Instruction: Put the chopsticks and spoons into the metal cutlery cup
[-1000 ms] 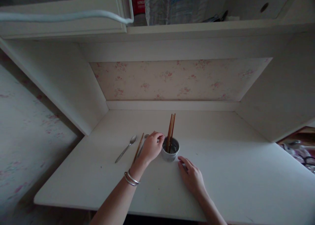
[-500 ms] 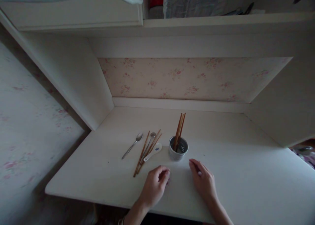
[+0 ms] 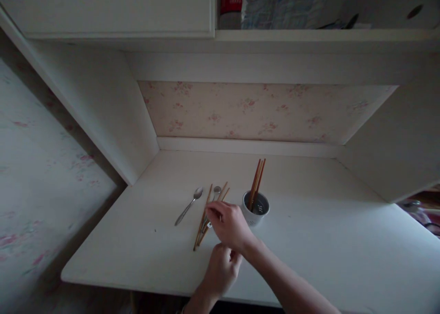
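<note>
In the cup [image 3: 253,219] stand chopsticks [image 3: 257,183]; whether left fingers [image 3: 225,250] or right fingers [image 3: 219,207] are clamped, I cannot tell.

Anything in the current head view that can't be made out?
Head view:
White utensil: mostly hidden by the right hand.
Right-hand contact with the loose chopsticks: its fingers overlap them, so touching is unclear.
Left hand: the right hand partly covers its fingers.
Standing chopsticks: lower ends hidden inside the cup.
Red container: top cut off by the upper edge.
</note>
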A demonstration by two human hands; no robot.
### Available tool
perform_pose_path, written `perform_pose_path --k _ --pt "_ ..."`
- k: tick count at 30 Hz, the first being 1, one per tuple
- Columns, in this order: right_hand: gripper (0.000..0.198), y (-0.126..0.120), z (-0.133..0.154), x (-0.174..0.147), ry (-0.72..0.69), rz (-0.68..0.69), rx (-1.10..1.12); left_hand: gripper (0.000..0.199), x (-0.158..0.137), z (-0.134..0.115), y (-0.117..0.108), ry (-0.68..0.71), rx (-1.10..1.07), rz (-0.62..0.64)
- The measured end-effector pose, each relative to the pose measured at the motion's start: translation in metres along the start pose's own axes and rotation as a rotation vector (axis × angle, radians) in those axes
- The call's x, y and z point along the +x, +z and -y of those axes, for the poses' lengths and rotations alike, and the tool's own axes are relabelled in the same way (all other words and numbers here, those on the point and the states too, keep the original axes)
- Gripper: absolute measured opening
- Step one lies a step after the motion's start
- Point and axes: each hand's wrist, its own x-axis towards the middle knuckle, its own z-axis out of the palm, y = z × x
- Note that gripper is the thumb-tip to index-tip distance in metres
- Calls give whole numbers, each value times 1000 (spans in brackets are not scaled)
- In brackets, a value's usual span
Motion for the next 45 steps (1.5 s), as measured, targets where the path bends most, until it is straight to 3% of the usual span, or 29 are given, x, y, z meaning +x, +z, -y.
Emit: perform_pose_path --k 2,7,14,19,24,31,35,40,45 --pt "27 16 -6 31 129 180 -231 21 -2 -1 -2 58 23 36" --pt "28 51 -27 73 243 271 -334 19 -3 -3 -7 115 31 56" --pt "34 71 -37 81 293 316 -350 15 -1 3 -6 108 28 70" --pt "28 75 -38 83 284 277 -308 14 0 3 -4 100 9 72" --pt "25 64 -35 82 288 136 -243 17 0 2 -4 87 39 58" --pt "30 21 -23 58 167 -153 -90 24 -1 -5 -7 109 25 75" --pt "22 0 -15 20 25 -383 349 23 -1 -3 -4 115 29 50" --pt "12 -28 -18 -34 72 -608 800 23 -2 -1 -1 134 18 60" --pt "43 -74 -45 -51 102 -865 814 27 -1 -4 0 119 17 83"
